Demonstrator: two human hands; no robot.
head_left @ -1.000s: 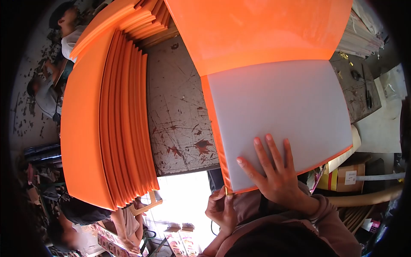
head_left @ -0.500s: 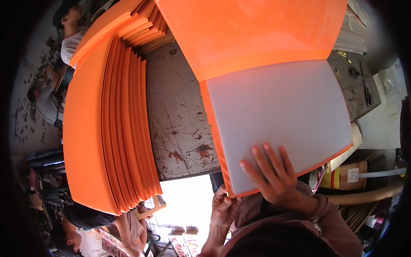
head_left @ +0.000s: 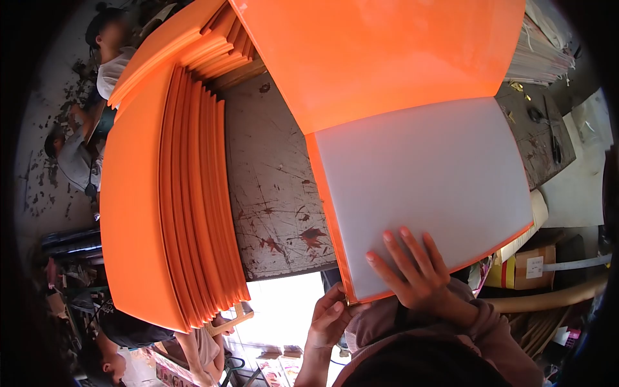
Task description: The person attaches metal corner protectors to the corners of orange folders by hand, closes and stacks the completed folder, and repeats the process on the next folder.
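Note:
An orange cover (head_left: 387, 58) lies opened upward, with a pale translucent sheet (head_left: 425, 174) below its fold and orange strips along the sheet's left and lower edges. My right hand (head_left: 416, 274) rests flat on the lower part of the sheet, fingers spread. At the lower left corner, my left hand (head_left: 332, 319) pinches a small gold-coloured corner piece (head_left: 349, 302) at the orange edge; its fingers partly hide it. To the left stands a thick pile of folded orange covers (head_left: 193, 193).
The scratched grey table (head_left: 277, 187) shows between pile and sheet. Scissors (head_left: 553, 138) lie at the right, near a cardboard box (head_left: 534, 267) and a long tube (head_left: 548, 300). Other people (head_left: 116, 64) are at the left; one person's arm (head_left: 193, 355) is below the pile.
The sheet and table sit slightly lower in view. My left hand has turned and shifted a little at the corner, while my right hand stays flat on the sheet.

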